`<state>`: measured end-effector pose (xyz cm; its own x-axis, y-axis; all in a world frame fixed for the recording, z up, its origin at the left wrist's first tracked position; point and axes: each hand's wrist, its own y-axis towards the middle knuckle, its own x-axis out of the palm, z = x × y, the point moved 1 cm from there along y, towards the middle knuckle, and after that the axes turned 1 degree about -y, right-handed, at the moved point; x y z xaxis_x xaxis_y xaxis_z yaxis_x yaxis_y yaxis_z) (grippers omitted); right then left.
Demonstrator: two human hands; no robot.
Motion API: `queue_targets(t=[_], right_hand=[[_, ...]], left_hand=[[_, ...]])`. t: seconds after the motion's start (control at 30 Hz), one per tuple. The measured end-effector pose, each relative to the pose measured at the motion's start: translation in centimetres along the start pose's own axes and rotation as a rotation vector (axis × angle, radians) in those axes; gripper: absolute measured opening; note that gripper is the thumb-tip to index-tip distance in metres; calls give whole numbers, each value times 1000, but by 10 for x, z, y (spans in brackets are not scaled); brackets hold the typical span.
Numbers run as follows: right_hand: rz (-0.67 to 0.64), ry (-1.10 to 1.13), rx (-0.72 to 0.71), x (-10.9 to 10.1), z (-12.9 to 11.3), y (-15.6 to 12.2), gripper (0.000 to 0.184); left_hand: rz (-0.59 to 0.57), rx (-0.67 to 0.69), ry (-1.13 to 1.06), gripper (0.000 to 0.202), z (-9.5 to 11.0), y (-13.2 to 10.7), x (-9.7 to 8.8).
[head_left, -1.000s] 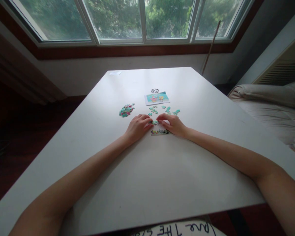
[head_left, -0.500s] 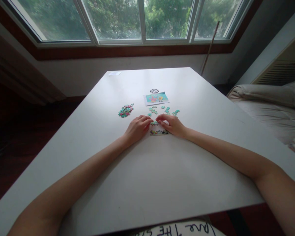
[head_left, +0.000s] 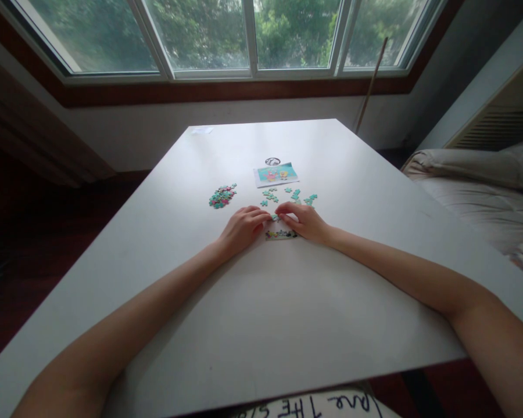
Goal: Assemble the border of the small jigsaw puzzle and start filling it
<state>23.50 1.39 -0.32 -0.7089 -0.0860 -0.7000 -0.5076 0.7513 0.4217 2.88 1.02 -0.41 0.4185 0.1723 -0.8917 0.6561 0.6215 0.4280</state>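
teal piece point(head_left: 275, 217): lying on the white bench point(head_left: 261, 313) just beyond the strip point(head_left: 280, 234), caught right between the two sets of fingertips.
left hand point(head_left: 243, 225): palm down, left of the strip; fingers point(head_left: 261, 215) drawn together, with the tips closed on the piece's left edge.
right hand point(head_left: 305, 222): the mirror image, right of the strip; fingers point(head_left: 287, 216) are bunched with the tips on the piece's right edge. Whether they pinch or only press is too small to tell.
strip: a short row of joined pieces, lying flat, nearest the person.
doing it well: as I read it, the piece wants to lie flat and square to the strip's far edge, tab lined up over its slot. Light, even pressure from both sides should do it. One hand ought to steady the strip so it doesn't skate away. If the piece resists, turning it beats forcing it.
count, hands: two, both on the one piece.
count, strip: one.
count, picture card point(head_left: 276, 174): one, well beyond the strip.
count, heap point(head_left: 221, 196): one mound of pink and teal pieces, beyond the strip and to its left; too many and too small to number.
count, loose pieces point(head_left: 296, 194): roughly seven or eight teal bits scattered between the strip and the card; an exact tally is out of reach.
count, dark ring point(head_left: 272, 161): one, just past the card.
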Motion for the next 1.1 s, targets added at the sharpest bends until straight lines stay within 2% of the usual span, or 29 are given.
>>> queue_targets(t=[1.1], right_hand=[[-7,10,5,0,0,0,20]], left_hand=[[-23,-23,4,33,-2,-1,3]])
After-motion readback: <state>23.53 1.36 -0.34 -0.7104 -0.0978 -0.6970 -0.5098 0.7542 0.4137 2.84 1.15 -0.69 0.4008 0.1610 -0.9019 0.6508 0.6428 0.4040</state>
